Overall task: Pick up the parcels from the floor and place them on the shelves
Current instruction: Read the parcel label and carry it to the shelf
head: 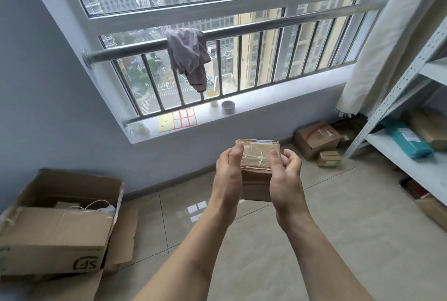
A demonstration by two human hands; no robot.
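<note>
From your head camera, your left hand (pixel 228 174) and right hand (pixel 285 177) clasp 1 taped brown parcel (pixel 257 162) between them, fingers (pixel 291 159) curled around its sides, raised above the floor (pixel 278 240) left of the shelves (pixel 408 155).

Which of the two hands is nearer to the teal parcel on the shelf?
Right. The right hand holds the box's shelf-side edge; the left hand holds its far edge, farther from the teal parcel.

A grey cloth (pixel 187 57) hangs over the metal rail (pixel 135 50) before the window. On the sill lie a sheet of red-edged labels (pixel 185 118), a grey tape roll (pixel 228 106) and a yellow cup (pixel 213 97). A pale curtain (pixel 377 41) hangs at the right.
</note>
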